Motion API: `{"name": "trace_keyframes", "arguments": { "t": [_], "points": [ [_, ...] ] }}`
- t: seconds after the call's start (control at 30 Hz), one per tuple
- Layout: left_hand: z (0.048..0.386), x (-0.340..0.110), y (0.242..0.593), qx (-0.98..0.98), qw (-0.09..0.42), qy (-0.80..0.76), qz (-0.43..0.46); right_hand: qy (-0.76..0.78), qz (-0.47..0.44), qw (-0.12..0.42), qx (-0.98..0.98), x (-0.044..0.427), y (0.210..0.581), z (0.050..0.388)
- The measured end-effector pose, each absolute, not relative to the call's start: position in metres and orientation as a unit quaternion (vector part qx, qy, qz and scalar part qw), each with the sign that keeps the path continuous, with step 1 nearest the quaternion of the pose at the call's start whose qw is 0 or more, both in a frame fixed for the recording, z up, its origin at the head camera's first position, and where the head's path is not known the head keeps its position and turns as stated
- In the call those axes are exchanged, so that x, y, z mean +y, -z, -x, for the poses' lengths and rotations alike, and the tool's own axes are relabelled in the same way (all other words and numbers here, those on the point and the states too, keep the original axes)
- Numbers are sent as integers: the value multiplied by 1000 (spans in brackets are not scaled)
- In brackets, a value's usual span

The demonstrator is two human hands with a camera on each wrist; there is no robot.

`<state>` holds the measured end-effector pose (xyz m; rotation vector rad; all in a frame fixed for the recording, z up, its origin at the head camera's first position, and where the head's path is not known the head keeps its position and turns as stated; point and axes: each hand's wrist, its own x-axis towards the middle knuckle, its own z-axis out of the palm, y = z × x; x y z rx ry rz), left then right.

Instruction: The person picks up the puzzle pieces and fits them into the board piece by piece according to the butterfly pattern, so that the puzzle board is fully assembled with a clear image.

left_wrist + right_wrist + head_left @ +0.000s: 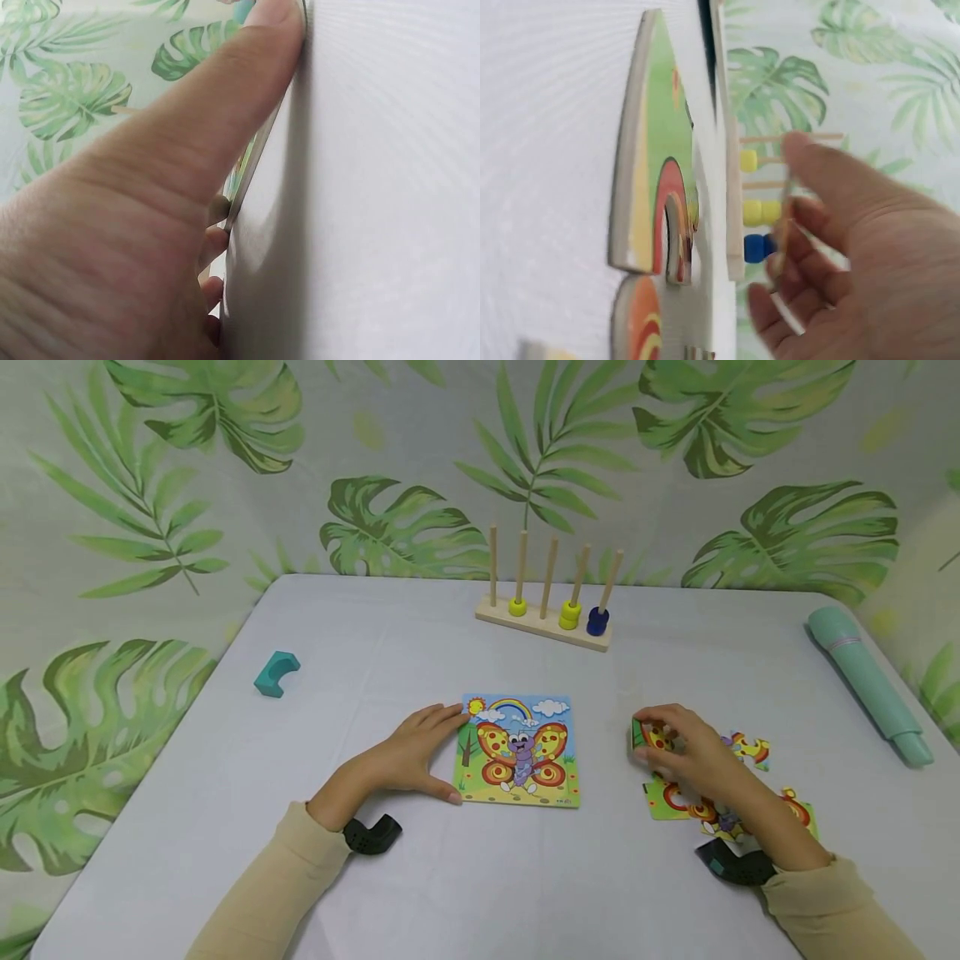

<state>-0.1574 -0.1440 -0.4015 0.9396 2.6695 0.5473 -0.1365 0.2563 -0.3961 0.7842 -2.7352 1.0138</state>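
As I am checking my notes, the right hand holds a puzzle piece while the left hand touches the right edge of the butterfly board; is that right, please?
Not quite: the left hand touches the left edge of the butterfly board, as the head view shows. The right hand does hold a puzzle piece.

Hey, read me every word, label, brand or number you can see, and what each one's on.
Nothing reads clearly.
Butterfly picture board: small dark lettering at its lower right corner in the head view, too small to read.
Puzzle pieces: none I can make out.
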Motion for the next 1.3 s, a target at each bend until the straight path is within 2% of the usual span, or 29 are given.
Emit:
{"name": "trace_keyframes", "arguments": {
  "t": [0.1, 0.43, 0.7, 0.93, 1.3],
  "points": [
    [158, -144, 402, 918, 129, -189, -324, -359, -272, 88, -889, 247, 387, 133],
    [157, -142, 401, 916, 125, -192, -328, -403, -316, 116, -851, 178, 351, 121],
    [158, -143, 402, 916, 122, -194, -330, -405, -321, 49, -855, 122, 365, 129],
    [158, -146, 404, 915, 117, -196, -333, -397, -312, -13, -863, 93, 389, 142],
    [158, -146, 405, 912, 104, -202, -342, -333, -311, -23, -890, 80, 406, 152]
  ]
}}
